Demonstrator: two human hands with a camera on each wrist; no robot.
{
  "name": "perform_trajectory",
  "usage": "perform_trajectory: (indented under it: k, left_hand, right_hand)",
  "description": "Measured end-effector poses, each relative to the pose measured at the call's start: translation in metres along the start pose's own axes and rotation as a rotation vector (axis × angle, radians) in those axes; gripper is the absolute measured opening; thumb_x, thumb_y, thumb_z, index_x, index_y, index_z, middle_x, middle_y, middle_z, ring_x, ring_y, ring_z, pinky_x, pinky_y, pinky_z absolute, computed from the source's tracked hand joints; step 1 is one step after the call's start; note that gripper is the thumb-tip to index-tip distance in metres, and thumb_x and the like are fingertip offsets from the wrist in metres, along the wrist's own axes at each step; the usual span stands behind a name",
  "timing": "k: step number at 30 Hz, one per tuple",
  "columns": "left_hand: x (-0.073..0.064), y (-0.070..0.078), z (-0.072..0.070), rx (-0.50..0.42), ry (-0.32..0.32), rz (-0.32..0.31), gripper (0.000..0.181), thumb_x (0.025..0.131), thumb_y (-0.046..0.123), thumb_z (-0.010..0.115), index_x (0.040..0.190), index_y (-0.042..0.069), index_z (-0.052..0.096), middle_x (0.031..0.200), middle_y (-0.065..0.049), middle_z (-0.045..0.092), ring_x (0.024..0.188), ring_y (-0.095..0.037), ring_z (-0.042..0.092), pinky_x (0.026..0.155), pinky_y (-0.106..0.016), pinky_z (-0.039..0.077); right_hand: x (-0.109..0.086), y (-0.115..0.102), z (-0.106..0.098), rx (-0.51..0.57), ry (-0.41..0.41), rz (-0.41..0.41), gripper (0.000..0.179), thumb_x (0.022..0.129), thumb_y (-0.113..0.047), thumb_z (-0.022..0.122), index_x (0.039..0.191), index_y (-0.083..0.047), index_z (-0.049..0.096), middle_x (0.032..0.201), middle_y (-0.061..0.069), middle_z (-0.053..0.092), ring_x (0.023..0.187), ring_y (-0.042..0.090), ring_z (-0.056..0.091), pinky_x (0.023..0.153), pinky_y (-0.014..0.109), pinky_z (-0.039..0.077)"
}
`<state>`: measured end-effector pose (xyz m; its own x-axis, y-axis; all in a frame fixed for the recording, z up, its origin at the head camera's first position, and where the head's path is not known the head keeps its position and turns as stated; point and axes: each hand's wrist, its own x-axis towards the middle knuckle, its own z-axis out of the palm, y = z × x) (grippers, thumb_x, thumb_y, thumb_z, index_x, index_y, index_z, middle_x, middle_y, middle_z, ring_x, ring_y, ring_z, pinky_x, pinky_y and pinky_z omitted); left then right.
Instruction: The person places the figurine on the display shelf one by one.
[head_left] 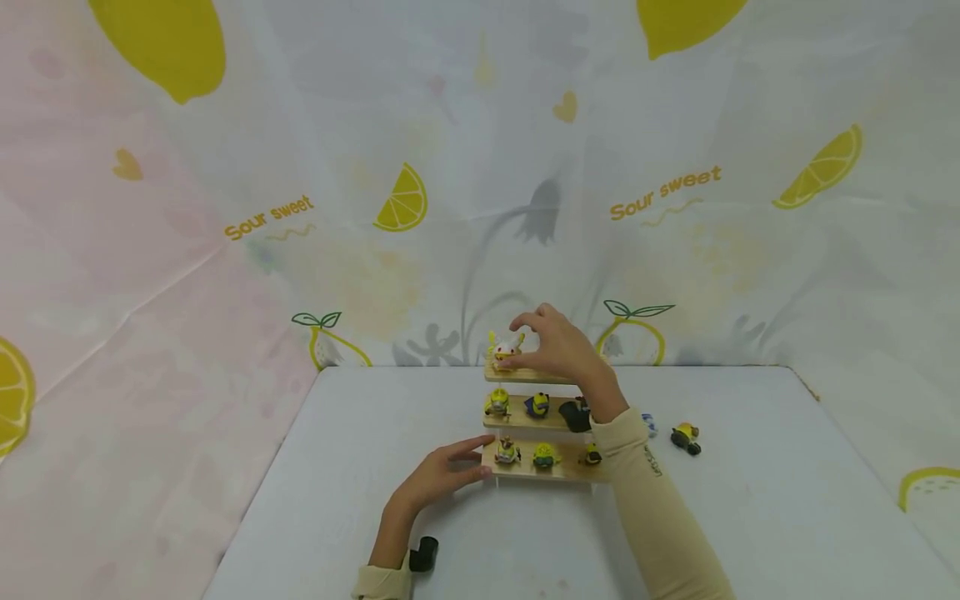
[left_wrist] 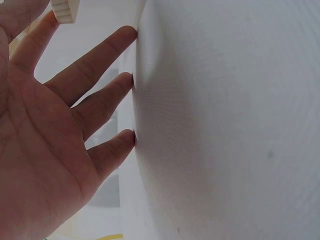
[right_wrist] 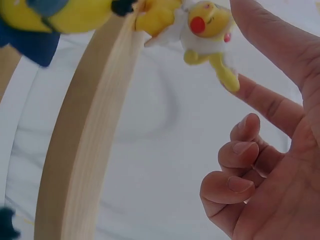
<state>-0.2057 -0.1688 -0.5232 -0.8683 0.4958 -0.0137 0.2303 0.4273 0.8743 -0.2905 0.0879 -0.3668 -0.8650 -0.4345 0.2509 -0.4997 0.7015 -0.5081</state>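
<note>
A three-tier wooden display stand point(head_left: 540, 473) with small figurines on its shelves stands on the white table. At the left end of the top shelf, my right hand point(head_left: 558, 343) pinches a white-and-yellow Pikachu-like figurine point(head_left: 506, 348) between thumb and forefinger. In the right wrist view the forefinger meets the figurine's yellow ear point(right_wrist: 227, 75), and the other fingers point(right_wrist: 239, 155) curl clear of it. My left hand point(head_left: 438, 475) holds the left end of the bottom shelf between thumb and forefinger. Its other fingers point(left_wrist: 97, 107) spread straight, their tips against the tabletop.
Yellow figurines point(head_left: 497, 403) occupy the middle shelf, near a blue-clad one point(head_left: 537, 405). Several more, including a green-and-yellow one point(head_left: 545, 455), stand on the bottom shelf. Right of the stand, a yellow-and-black figurine point(head_left: 686, 435) lies on the table. A lemon-print cloth point(head_left: 517, 167) hangs behind.
</note>
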Motion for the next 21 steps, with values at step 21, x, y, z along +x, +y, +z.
perform_trajectory:
  k: [21]
  left_hand:
    - [0.000, -0.003, 0.001, -0.003, 0.007, -0.023, 0.057, 0.092, 0.040, 0.069, 0.145, 0.028, 0.052, 0.141, 0.014, 0.053, 0.121, -0.017, 0.057, 0.103, -0.054, 0.039]
  right_hand:
    - [-0.051, 0.034, -0.043, -0.036, 0.071, 0.034, 0.050, 0.083, -0.039, 0.081, 0.122, -0.013, 0.066, 0.101, 0.006, 0.051, 0.082, 0.025, 0.051, 0.066, 0.038, 0.043]
